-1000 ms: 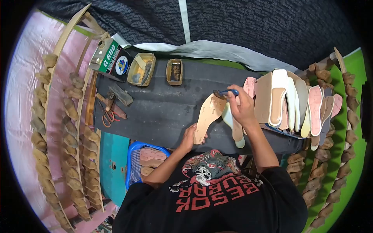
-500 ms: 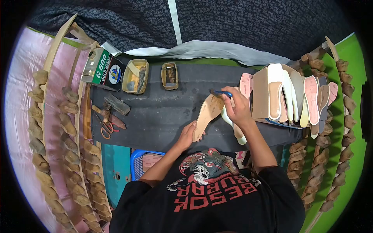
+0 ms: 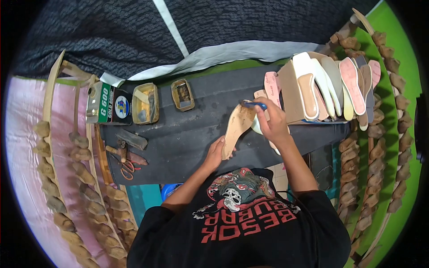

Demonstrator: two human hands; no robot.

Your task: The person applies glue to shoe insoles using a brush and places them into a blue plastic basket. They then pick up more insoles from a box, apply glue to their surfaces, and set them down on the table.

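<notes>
My left hand [image 3: 216, 153] grips the lower end of a tan insole [image 3: 235, 129], holding it tilted above the dark tabletop. In my right hand [image 3: 275, 124] is a small brush [image 3: 254, 105] with a blue handle. Its dark tip touches the insole's upper end, where the surface looks darker and blotchy. Behind my right hand, more insoles lie on the table, among them a pale one [image 3: 256, 127] partly hidden by the hand and a pink one [image 3: 271, 84].
A cardboard box [image 3: 289, 96] packed with insoles stands at the right. Toward the left are a G 600 can [image 3: 106, 105], two cut-open containers [image 3: 155, 103] [image 3: 191, 102], scissors [image 3: 128, 168] and a hammer [image 3: 120, 152]. Racks of shoe lasts [image 3: 81, 174] flank both sides.
The whole view has swung, so the table appears tilted. Both hands keep their holds, and the brush tip stays near the insole's upper end, having shifted slightly toward its edge.
</notes>
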